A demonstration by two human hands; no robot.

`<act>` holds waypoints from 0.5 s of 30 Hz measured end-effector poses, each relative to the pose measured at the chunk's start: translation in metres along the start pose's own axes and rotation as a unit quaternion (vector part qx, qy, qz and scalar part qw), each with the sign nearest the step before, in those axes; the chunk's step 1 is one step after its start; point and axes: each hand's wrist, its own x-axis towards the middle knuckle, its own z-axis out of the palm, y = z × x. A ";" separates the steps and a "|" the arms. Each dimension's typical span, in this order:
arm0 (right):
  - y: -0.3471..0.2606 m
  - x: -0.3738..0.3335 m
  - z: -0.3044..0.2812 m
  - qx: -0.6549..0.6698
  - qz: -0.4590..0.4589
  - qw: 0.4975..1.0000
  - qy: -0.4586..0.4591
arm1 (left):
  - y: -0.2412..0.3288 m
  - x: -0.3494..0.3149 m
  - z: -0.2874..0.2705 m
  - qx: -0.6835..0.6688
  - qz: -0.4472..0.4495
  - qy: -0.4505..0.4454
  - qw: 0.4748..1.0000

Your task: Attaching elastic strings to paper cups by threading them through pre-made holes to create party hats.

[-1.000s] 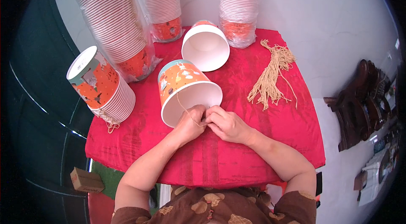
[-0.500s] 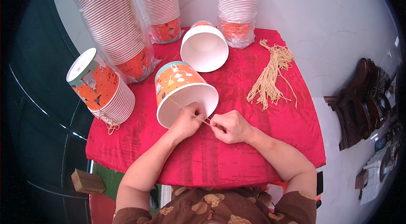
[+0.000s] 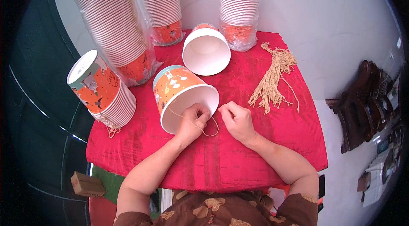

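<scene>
An orange paper bucket (image 3: 177, 82) with a teal base band and white inside lies on its side, its mouth toward me. At that mouth, my left hand (image 3: 194, 123) pinches a thin beige string (image 3: 211, 135). The string runs from the bucket's side across this hand and curls in a loose loop beside the fingers. My right hand (image 3: 237, 120) is closed just right of the rim, apart from the left. Whatever its curled fingers hold, if anything, is hidden.
A second bucket (image 3: 206, 51) lies behind, mouth facing me. At left, stacked upside-down buckets (image 3: 102, 85) have strings hanging from the rim. Tall plastic-wrapped stacks (image 3: 111, 21) line the back. A string bundle (image 3: 272, 79) lies at right on the red tablecloth (image 3: 255, 157).
My right hand has moved slightly up and right, away from the left. The string, taut between the hands before, now hangs in a slack loop. The bucket has shifted slightly.
</scene>
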 end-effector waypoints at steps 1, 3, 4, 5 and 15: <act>0.000 -0.002 0.004 -0.014 0.027 0.999 -0.013 | 0.001 0.000 0.002 -0.032 -0.012 -0.004 0.999; 0.012 -0.008 0.014 -0.007 0.035 0.999 -0.036 | 0.002 0.001 0.005 -0.065 -0.024 -0.007 0.998; 0.009 -0.009 0.016 -0.007 0.034 0.999 -0.038 | 0.000 0.001 0.005 -0.067 -0.012 -0.007 0.998; 0.005 -0.009 0.019 0.006 0.047 0.998 -0.052 | -0.001 0.000 0.005 -0.070 0.000 -0.006 0.998; 0.000 -0.005 0.019 -0.037 0.088 0.988 -0.124 | 0.013 -0.001 0.001 -0.113 -0.037 -0.049 0.992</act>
